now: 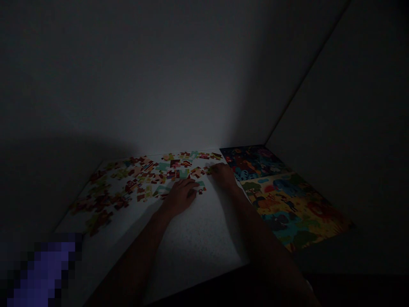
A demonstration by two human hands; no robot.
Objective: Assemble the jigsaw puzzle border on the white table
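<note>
The room is dim, and on the white table (204, 238) many puzzle pieces (184, 174) lie loose, mostly on the left and along the wall (179, 85). The two hands are apart from each other. The left hand (180, 196) is low with bent fingers, just beside a pale blue piece (201, 186); whether it grips anything cannot be told. The right hand (224, 175) has its fingers at a small greenish piece (209, 170), but their closing is too dark to judge. At right lie a dark picture (255, 162) and a yellow picture (287, 209) with animals.

A dimly lit pale wall (179, 94) rises behind a white table (198, 238).
</note>
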